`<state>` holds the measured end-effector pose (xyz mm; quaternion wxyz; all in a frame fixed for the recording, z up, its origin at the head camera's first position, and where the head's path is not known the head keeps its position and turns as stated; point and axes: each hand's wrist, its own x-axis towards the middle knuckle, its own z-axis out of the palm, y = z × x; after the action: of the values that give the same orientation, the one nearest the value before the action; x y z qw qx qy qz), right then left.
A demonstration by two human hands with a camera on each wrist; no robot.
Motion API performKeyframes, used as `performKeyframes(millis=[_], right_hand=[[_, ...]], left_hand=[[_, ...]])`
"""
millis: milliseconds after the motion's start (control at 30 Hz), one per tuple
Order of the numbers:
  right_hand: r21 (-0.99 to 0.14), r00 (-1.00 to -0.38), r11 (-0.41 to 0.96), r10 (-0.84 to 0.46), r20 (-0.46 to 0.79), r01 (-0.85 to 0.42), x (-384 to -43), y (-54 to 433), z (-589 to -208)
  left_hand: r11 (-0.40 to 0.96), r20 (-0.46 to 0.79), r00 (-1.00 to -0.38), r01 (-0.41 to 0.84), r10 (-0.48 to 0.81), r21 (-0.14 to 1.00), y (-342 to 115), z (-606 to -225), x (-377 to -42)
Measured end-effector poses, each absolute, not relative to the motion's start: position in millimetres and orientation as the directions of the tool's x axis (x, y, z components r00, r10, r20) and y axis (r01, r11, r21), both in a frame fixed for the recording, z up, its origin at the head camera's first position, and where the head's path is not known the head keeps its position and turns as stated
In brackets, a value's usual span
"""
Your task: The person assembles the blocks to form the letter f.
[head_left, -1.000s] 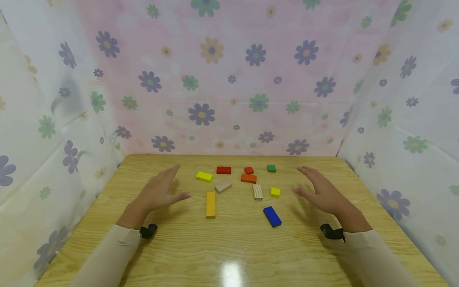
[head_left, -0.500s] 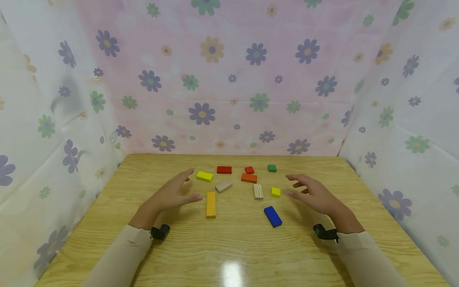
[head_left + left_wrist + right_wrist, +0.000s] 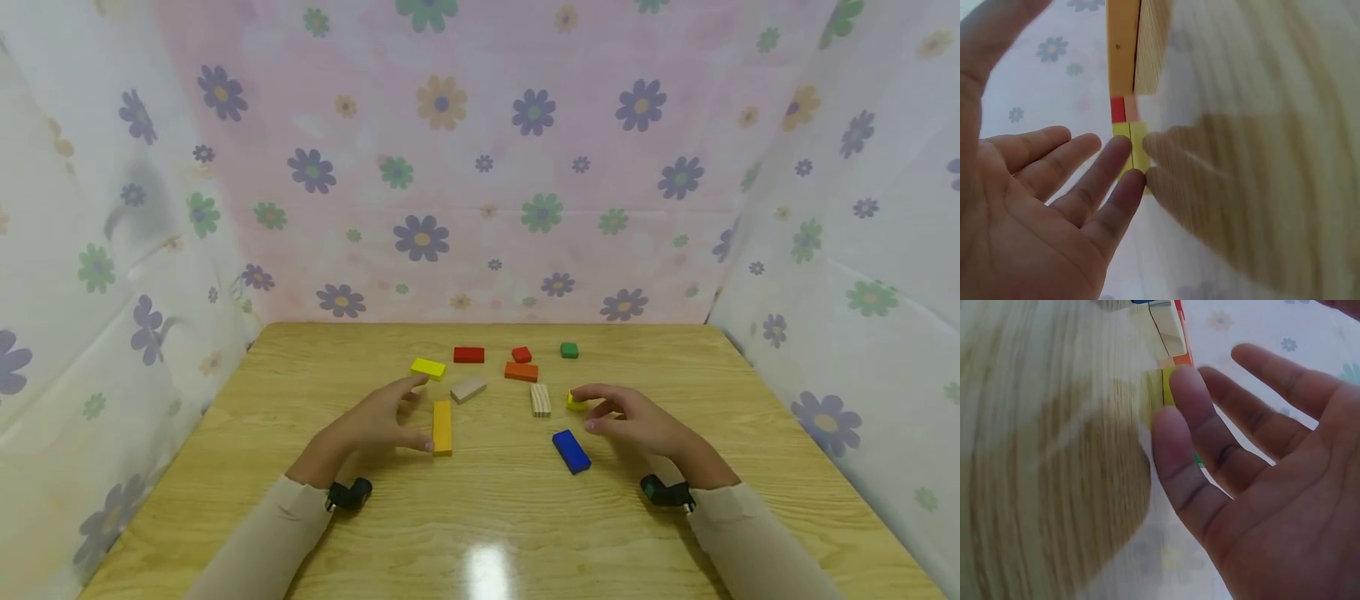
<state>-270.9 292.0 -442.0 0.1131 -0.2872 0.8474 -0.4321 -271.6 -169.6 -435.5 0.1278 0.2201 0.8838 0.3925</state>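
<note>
My left hand hovers at the left of the long orange-yellow block, thumb tip beside its near end and fingers toward the yellow block. In the left wrist view its fingers are spread, with nothing between them and the thumb. My right hand is at the small yellow block, its forefinger partly covering it; whether they touch I cannot tell. The blue block lies left of and nearer than the right thumb. In the right wrist view the fingers are loosely bent and hold nothing.
Around the middle of the wooden table lie a plain block, a striped wood block and an orange-red block. Farther back are a red block, a small red block and a green block. Flowered cloth walls three sides.
Both hands have moved inward and lower. The left has come up to the long orange-yellow block, the right to the small yellow block, with its fingers bending more. The blocks have stayed put.
</note>
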Motion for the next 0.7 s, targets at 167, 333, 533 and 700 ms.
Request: performKeyframes(millis=[167,333,533,700], right_hand=[[-0.819,-0.773,0.431,-0.634,0.026,-0.38,-269.8,292.9,-445.5],[-0.806,-0.755,0.452,-0.655,-0.01,-0.382,-267.8,295.0,-445.2],[-0.785,-0.748,0.501,-0.66,-0.073,-0.366,-266.7,293.8,-441.5],[-0.774,-0.713,0.5,-0.695,-0.091,-0.388,-264.7,290.5,-441.7]], left_hand=[[0.589,-0.075,-0.86,0.28,0.505,0.758,-165.8,-441.3,-267.5],[0.621,-0.086,-0.86,0.29,0.503,0.728,-161.3,-441.6,-269.5],[0.637,-0.097,-0.862,0.288,0.498,0.714,-156.6,-437.0,-272.6],[0.677,-0.127,-0.868,0.274,0.48,0.683,-154.1,-437.1,-271.2]])
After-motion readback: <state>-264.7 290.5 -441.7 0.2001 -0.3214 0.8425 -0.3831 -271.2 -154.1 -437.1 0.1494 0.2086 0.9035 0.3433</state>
